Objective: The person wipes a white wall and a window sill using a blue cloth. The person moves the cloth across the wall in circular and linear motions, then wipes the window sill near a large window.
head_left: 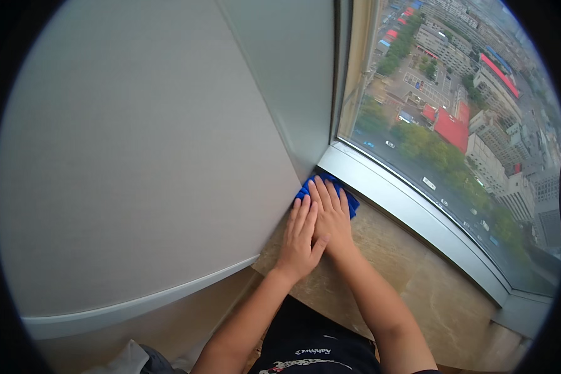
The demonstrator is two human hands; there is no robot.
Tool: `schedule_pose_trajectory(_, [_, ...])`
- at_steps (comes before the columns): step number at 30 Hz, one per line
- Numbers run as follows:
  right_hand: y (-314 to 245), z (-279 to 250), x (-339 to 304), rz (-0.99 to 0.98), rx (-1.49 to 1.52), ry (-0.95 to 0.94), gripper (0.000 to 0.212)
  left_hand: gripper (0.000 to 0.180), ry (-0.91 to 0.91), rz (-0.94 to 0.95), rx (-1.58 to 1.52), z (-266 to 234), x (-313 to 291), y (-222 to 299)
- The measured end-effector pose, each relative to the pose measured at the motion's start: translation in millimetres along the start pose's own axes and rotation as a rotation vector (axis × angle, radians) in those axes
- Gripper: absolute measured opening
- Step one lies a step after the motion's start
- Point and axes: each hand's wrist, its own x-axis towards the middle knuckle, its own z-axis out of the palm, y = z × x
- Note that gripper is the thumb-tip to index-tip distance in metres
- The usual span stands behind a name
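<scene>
A crumpled blue cloth [353,204] lies on the brown stone sill, in the corner where the grey panel meets the window frame. My right hand [330,218] rests flat on top of it, fingers stretched toward the corner. Alongside, my left hand [300,244] also has its fingers extended; their tips reach the cloth's left part and its thumb touches the right hand. Both hands are open, pressed on the cloth rather than wrapped round it. Much of the cloth is hidden beneath them.
The marble-like sill [411,274] runs to the right under a silvery window frame [405,212]. Beyond the glass [442,124], a street and buildings lie far below. A large grey panel [137,162] with a pale lower edge bounds the left. A grey-white bundle [137,358] sits low at left.
</scene>
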Motion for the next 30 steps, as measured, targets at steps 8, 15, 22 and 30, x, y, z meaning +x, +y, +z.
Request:
schedule_pose_trajectory(8, [25.4, -13.5, -4.4, -0.085, 0.058, -0.087, 0.066, 0.068, 0.104, -0.037, 0.17, 22.6, 14.4, 2.6])
schedule_pose_trajectory(15, [56.2, -49.0, -52.9, -0.048, 0.026, -0.08, 0.072, 0.066, -0.015, 0.0, 0.193, 48.2, -0.6, 34.9])
schedule_pose_trajectory(22, [85.1, -78.7, -104.5, 0.051, -0.039, -0.099, 0.074, 0.07, -0.114, 0.105, 0.139, 74.5, -10.6, 74.3])
schedule_pose_trajectory(30, [95.3, -99.4, -134.5, 0.108, -0.117, -0.142, 0.076, 0.075, -0.179, 0.124, 0.085, 86.6, -22.1, 102.6])
